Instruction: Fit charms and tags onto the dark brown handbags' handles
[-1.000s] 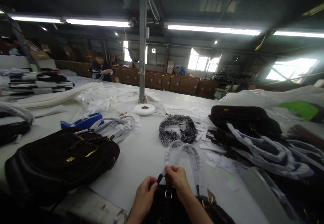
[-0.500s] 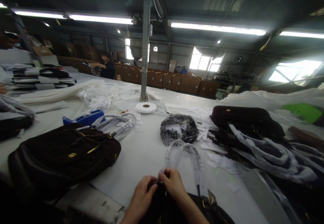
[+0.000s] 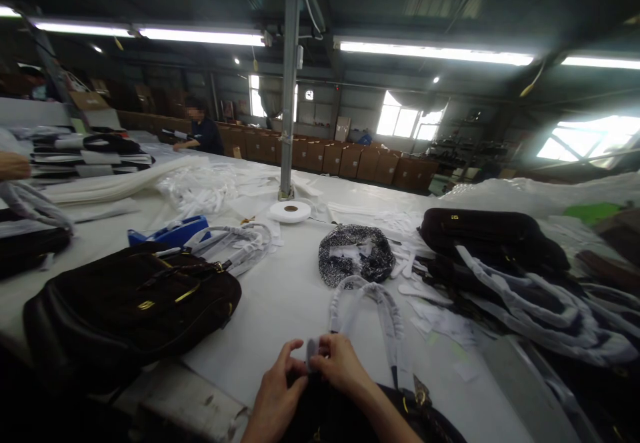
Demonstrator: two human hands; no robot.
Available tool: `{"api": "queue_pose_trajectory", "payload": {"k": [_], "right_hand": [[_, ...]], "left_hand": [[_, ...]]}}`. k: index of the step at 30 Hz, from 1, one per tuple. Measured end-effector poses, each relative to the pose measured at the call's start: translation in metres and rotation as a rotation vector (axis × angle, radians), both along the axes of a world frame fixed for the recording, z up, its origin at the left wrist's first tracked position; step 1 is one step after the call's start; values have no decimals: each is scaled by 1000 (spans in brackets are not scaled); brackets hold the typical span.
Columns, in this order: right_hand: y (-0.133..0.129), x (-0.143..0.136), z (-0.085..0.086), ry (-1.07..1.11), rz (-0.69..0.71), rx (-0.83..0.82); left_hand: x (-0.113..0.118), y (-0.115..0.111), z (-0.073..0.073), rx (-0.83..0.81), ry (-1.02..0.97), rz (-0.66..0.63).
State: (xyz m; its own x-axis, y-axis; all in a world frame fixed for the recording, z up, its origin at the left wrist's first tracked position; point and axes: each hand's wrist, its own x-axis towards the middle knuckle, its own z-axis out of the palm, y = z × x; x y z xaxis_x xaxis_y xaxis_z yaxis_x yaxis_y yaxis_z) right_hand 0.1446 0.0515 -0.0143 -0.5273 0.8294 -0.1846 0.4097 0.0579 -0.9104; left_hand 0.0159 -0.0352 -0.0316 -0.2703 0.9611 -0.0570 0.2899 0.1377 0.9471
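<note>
A black bag (image 3: 333,409) lies right in front of me, its near part cut off by the frame's lower edge. Its handles (image 3: 387,313), wrapped in thin white material, stand up beyond my hands. My left hand (image 3: 280,386) is at the bag's upper edge, thumb and a finger closed on it, with the index finger raised. My right hand (image 3: 343,366) pinches a small whitish translucent strip (image 3: 312,348) that stands up from that edge. What the strip is attached to is hidden by the fingers.
Another black bag (image 3: 145,303) lies left, by a blue tape dispenser (image 3: 175,231). A white roll (image 3: 290,211) sits before a metal post (image 3: 289,89). Nearby are a speckled fabric ring (image 3: 330,256) with white scraps and stacked black bags (image 3: 480,236). A co-worker (image 3: 205,133) stands far left.
The whitish strip now shows more plainly, upright between my hands. My left index finger has lifted away. The far co-worker has lowered an arm, and another person's hand has come in at the left edge.
</note>
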Motion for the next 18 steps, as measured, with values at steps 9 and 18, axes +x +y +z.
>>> {"api": "queue_pose_trajectory", "payload": {"k": [9, 18], "right_hand": [[8, 7, 1, 17, 41, 22], [20, -2, 6, 32, 126, 63]], "left_hand": [[-15, 21, -8, -33, 32, -47], [-20, 18, 4, 28, 13, -162]]}}
